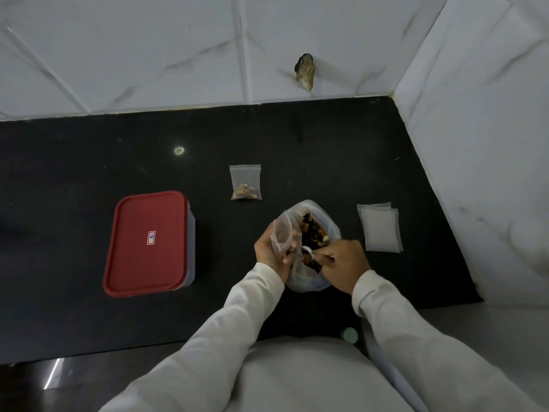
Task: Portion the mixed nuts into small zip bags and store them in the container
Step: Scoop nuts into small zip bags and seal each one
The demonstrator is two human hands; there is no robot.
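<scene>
- Our left hand [271,248] is raised just left of the big plastic bag [306,208], fingers and thumb curled round a small zip bag [282,233], pinching it with its mouth open and pointing up.
- Our right hand [344,263] comes in from the right, knuckles up, fingers closed on the handle of a white spoon [307,252]; the spoon's bowl sits at the near edge of the mixed nuts [313,230], close to the small bag's lower part.
- The mixed nuts, brown, tan and dark, fill the big plastic bag, thin crinkled clear film with its top folded open, standing on the counter [89,159] between our hands.
- A filled zip bag [245,182] lies flat farther back, nuts gathered at its near end.
- A stack of empty zip bags [381,230], frosted and rectangular, lies to the right.
- The container [147,242], a rounded rectangle with a red lid and a small label, stands well to the left.
- The counter is glossy black; the wall tiles [148,55] are white and marbled.
- Our sleeves [208,337] are pale cloth.
</scene>
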